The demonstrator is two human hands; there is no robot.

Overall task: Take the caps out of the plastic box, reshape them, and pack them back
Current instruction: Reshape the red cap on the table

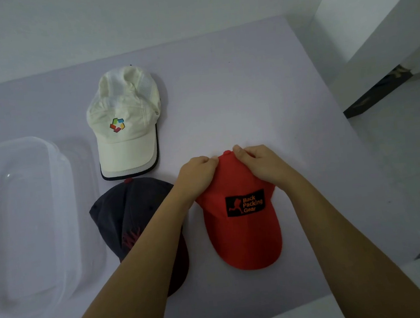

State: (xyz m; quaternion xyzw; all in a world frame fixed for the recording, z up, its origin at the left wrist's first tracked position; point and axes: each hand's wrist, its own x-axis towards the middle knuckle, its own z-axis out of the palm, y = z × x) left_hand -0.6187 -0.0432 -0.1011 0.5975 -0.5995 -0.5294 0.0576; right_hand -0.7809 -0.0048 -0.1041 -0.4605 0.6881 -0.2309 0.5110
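Note:
A red cap (243, 238) with a black "Back Packing Gear" patch lies on the table, brim toward me. My left hand (197, 173) and my right hand (257, 163) both pinch its crown near the top button. Left of it lies a dark grey cap (129, 214) with a red design, partly under my left forearm. Beyond that lies a cream cap (124, 121) with a coloured logo. The clear plastic box (62, 215) stands at the left with nothing visible inside.
The lilac table (248, 90) ends at a right edge near a white wall corner, with floor and a dark object (375, 89) beyond. The near table edge runs below my forearms.

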